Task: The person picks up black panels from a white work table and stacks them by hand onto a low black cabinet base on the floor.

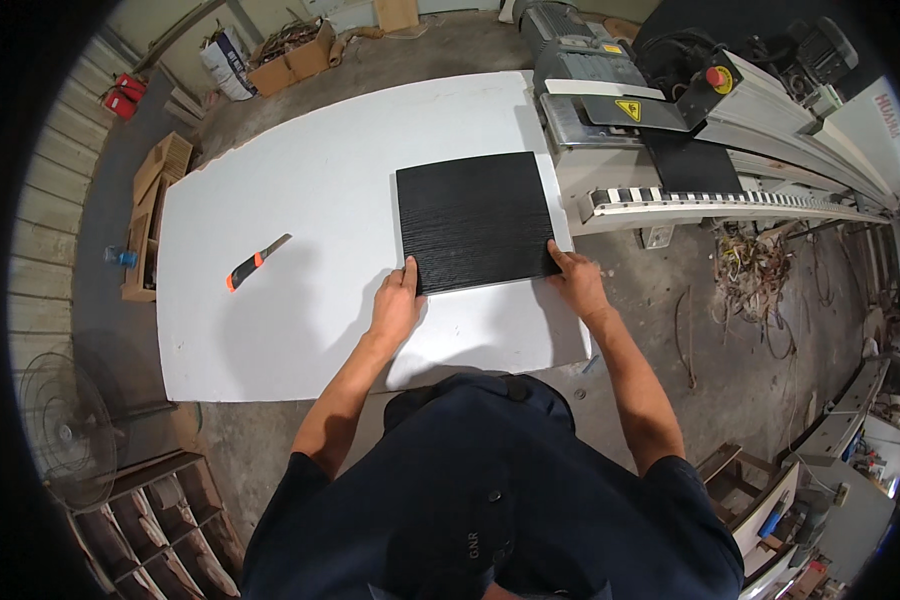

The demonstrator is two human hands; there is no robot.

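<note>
A black rectangular panel (pixel 477 222) with a wood-grain-like surface lies over the white tabletop (pixel 300 180). My left hand (pixel 398 300) grips its near left corner, thumb on top and the other fingers partly hidden at the edge. At the near right corner my right hand (pixel 577 282) holds it the same way. A thin pale strip shows along the panel's near edge. Left of the panel rests a utility knife (pixel 260 262) with an orange and black handle, its blade pointing away to the right. Neither hand touches the knife.
At the right stands a machine (pixel 620 105) with a red stop button (pixel 717 77) and a conveyor rail (pixel 730 203); a second black panel (pixel 692 163) sits in it. A fan (pixel 65 432) and a compartmented rack (pixel 160 525) stand at lower left. Scrap strips (pixel 755 275) litter the floor.
</note>
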